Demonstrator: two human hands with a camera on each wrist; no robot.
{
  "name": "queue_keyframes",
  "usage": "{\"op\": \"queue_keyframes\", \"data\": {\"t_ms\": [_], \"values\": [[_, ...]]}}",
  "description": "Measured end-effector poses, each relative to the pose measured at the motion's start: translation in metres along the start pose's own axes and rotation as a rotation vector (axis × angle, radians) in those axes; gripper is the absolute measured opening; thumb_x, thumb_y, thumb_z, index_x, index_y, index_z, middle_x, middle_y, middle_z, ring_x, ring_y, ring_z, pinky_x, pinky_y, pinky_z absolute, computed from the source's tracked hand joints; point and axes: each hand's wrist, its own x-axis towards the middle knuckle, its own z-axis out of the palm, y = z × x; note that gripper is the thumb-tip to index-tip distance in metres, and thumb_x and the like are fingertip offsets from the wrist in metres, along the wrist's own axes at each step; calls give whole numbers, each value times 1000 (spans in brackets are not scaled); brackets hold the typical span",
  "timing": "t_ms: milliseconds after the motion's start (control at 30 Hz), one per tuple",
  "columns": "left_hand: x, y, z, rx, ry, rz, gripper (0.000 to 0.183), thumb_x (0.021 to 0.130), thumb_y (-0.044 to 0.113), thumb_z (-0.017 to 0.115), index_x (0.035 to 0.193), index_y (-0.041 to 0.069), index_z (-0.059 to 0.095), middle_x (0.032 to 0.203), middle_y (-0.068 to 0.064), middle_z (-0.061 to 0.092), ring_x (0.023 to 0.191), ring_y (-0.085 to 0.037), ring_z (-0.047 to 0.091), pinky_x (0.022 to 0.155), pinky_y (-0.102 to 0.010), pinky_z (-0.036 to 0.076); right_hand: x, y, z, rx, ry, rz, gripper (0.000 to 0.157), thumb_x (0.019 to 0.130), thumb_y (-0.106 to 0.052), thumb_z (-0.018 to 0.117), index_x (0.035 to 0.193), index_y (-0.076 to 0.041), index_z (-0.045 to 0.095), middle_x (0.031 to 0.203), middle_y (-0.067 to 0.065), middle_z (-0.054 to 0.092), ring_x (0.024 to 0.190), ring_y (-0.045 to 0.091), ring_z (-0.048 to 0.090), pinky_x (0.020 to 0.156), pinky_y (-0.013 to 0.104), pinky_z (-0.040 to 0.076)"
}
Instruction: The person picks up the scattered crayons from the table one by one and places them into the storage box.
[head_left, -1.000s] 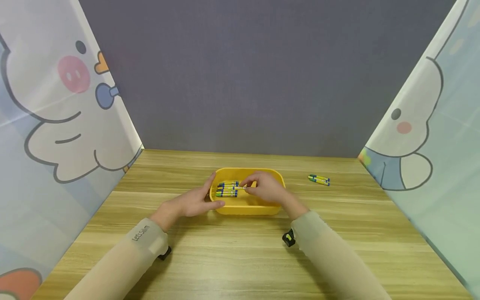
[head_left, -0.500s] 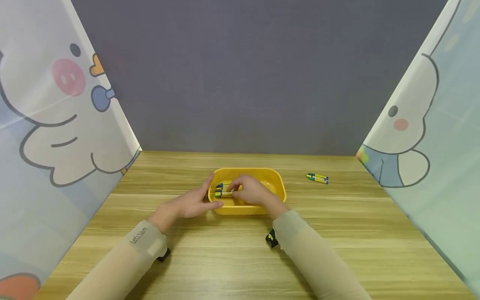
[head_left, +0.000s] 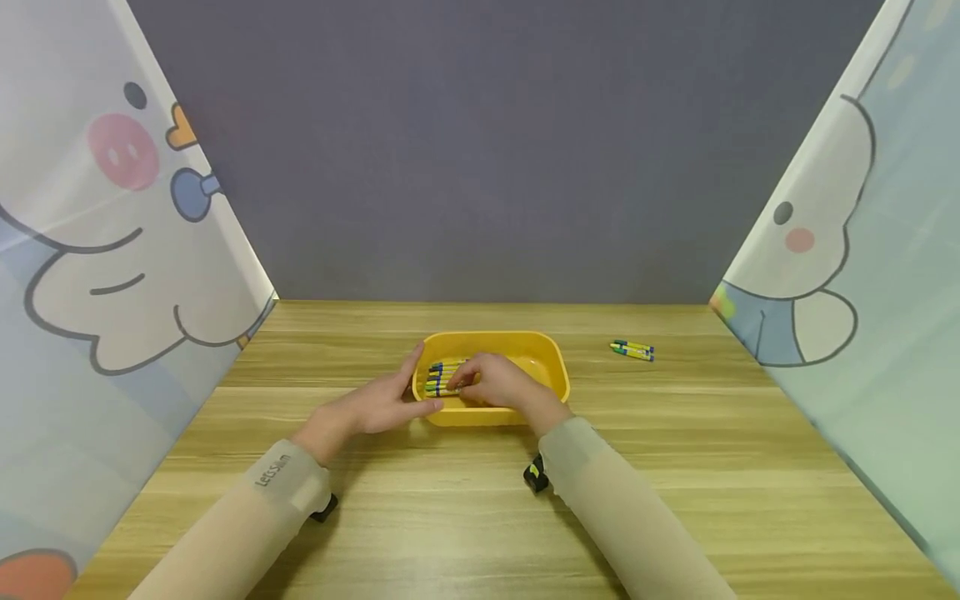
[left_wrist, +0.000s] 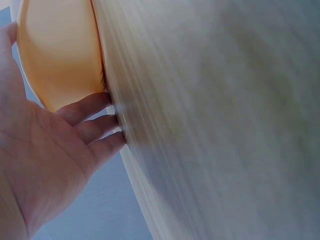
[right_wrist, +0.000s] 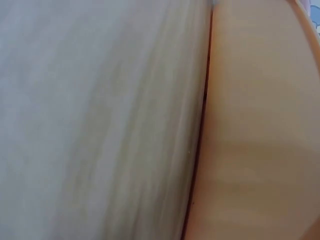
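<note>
A yellow plastic bin (head_left: 517, 417) stands on the wooden table. Several yellow-wrapped crayons (head_left: 441, 391) with blue bands lie side by side at its left end. My left hand (head_left: 375, 406) spans the bin's left end, thumb at the near rim; in the left wrist view its fingers (left_wrist: 92, 129) reach fairly straight against the bin's outer wall (left_wrist: 60, 50). Reaching over the near rim, my right hand (head_left: 498, 383) pinches the right end of a crayon in that row, partly hidden under the fingers. In the right wrist view only the bin's wall (right_wrist: 255, 110) shows, without the hand.
A couple of crayons (head_left: 632, 350) lie together on the table (head_left: 420, 517), right of the bin. A dark grey panel (head_left: 480, 167) rises behind the table, and cartoon-printed sheets (head_left: 67, 217) hang at both sides.
My right hand has moved left and a little nearer within the bin, bringing the crayon it held to the row. The left hand has stayed at the bin's end.
</note>
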Motion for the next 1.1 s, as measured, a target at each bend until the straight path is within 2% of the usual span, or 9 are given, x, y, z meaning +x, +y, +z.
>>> {"op": "queue_keyframes", "data": {"t_ms": [200, 433, 600, 900, 1000, 1100], "values": [[0, -1, -2, -4, 10, 11, 119, 102, 76, 59, 177, 18, -13, 166, -33, 46, 147, -44, 56, 124, -62, 43, 3, -5, 0, -21, -10, 10, 18, 102, -10, 78, 114, -20, 87, 118, 1, 78, 104, 16, 66, 101, 41, 58], [0, -2, -2, -10, 9, 17, 119, 102, 75, 58, 177, 15, -12, 168, -33, 44, 149, -45, 54, 124, -63, 42, 3, -7, 1, 9, -10, 37, 18, 102, -10, 78, 115, -20, 87, 123, 2, 75, 106, 17, 64, 100, 41, 58], [-1, -1, -2, -11, 3, 13, 120, 102, 77, 58, 177, 16, -14, 169, -31, 44, 149, -43, 54, 124, -62, 42, 2, -8, -1, 23, -6, 37, 18, 102, -11, 78, 115, -21, 87, 125, 3, 75, 108, 18, 66, 101, 42, 58], [-2, 2, -3, -20, -3, 5, 120, 101, 77, 59, 177, 17, -13, 168, -32, 44, 146, -43, 57, 123, -62, 44, -1, -13, -5, -56, 66, 20, 20, 106, -20, 73, 123, -19, 84, 122, 1, 77, 97, 16, 64, 93, 39, 57], [-2, 1, -2, -17, -3, 12, 120, 102, 75, 59, 177, 16, -13, 169, -33, 42, 146, -44, 57, 123, -63, 44, -6, -14, -12, -76, 96, 7, 23, 107, -23, 72, 127, -16, 82, 118, 0, 76, 98, 16, 64, 94, 39, 56], [-1, 1, -1, -15, 1, 19, 119, 102, 75, 59, 177, 14, -12, 170, -33, 41, 148, -45, 55, 124, -63, 43, -15, -12, -26, -54, 130, -17, 25, 109, -24, 70, 129, -14, 81, 113, 0, 73, 94, 15, 62, 87, 36, 55]]}}
